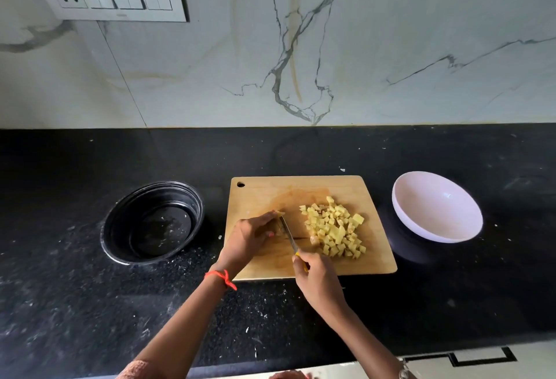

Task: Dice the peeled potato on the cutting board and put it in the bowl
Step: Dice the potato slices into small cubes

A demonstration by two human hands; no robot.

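- A black bowl (153, 222) is sitting on the table (75, 288) well to the left of the cutting board (301, 189). Pale flecks are clinging to its bottom, so it is probably serving for scraps.
- The left hand (249, 235) is resting on the board's left half. Its fingers are curling over the last piece of potato (279, 213), pinning it so it is not sliding under the blade. Only a pale tip is showing past the fingertips.
- The knife (288, 235) is running across the board's middle, right against those fingers, with its blade down at the piece, likely to keep the cuts narrow.
- The right hand (316, 279) is hanging over the board's near edge, closing tight around the knife's yellow handle to drive the cut.
- The diced potato (334, 231) is lying heaped on the board's right half, clear of the blade and on the side nearest the white bowl.
- The white bowl (436, 207) is waiting just right of the board, holding nothing yet. Dicing is looking nearly done, and the transfer is not yet begun.
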